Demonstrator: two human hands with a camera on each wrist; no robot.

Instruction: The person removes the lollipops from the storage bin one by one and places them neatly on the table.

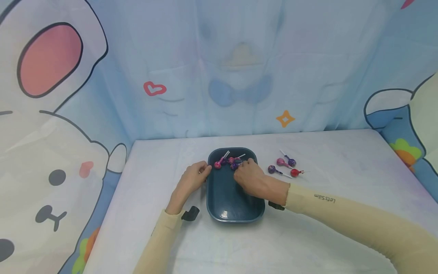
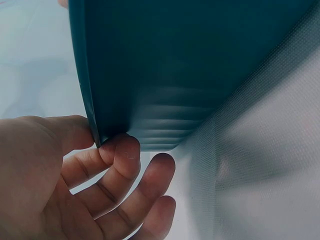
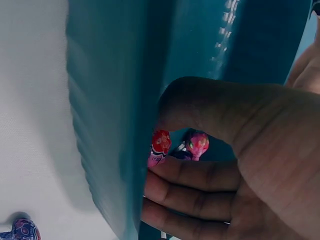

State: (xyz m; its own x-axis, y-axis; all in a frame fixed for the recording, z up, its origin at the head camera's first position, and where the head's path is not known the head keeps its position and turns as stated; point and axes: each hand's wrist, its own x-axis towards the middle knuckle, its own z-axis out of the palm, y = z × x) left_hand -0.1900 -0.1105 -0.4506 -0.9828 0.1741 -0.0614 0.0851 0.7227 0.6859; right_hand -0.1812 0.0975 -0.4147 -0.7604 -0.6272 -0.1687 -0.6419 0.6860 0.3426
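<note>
My left hand (image 1: 195, 176) pinches the left rim of a dark teal tray (image 1: 224, 194) between thumb and fingers; in the left wrist view, the other fingers (image 2: 150, 185) curve loosely beneath the rim. Over the far right part of the tray, my right hand (image 1: 249, 176) is curled, pinching a purple lollipop (image 1: 234, 166) by its stick end. The tray wall hides these fingertips in the right wrist view. Beside it in the tray lie a pink lollipop (image 1: 218, 164), a reddish-pink lollipop (image 1: 231, 160) and a dark purple lollipop (image 1: 224, 161), sticks pointing away.
To the right of the tray, on the white-covered table (image 1: 154, 160), lie two purple lollipops (image 1: 272, 169), a pink lollipop (image 1: 282, 162) and a red lollipop (image 1: 295, 172). A light blue patterned curtain (image 1: 239, 95) hangs behind the table.
</note>
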